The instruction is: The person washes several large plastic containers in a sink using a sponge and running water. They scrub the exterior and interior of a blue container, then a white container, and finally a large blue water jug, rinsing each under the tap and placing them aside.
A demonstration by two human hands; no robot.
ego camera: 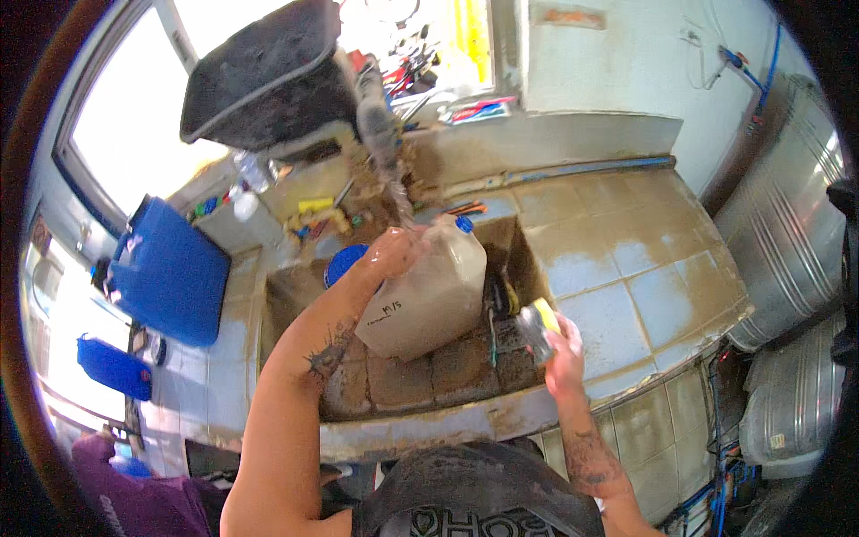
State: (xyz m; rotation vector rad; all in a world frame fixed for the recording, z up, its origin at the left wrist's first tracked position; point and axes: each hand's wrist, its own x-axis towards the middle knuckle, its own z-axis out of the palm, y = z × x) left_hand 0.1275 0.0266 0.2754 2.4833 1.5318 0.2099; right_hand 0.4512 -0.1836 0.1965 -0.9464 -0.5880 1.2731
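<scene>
A translucent plastic jug (423, 309) with a blue screw cap (464, 223) and handwriting on its side sits tilted in the tiled sink (402, 389). My left hand (392, 254) is closed at the top of the jug, by its handle; the fingertips are partly hidden. Water runs from the tap (376, 124) onto that spot. In my right hand (567, 359) is a yellow and grey sponge (540, 321), held apart from the jug over the sink's right side. A round blue lid or container (345, 264) shows behind my left wrist.
Left on the counter stands a blue plastic jerrycan (171, 268). A black crate (268, 80) is by the window. Tools with orange handles (468, 209) lie behind the sink. Large metal vessels (788, 215) stand at right. A person in a purple shirt (141, 493) is at lower left.
</scene>
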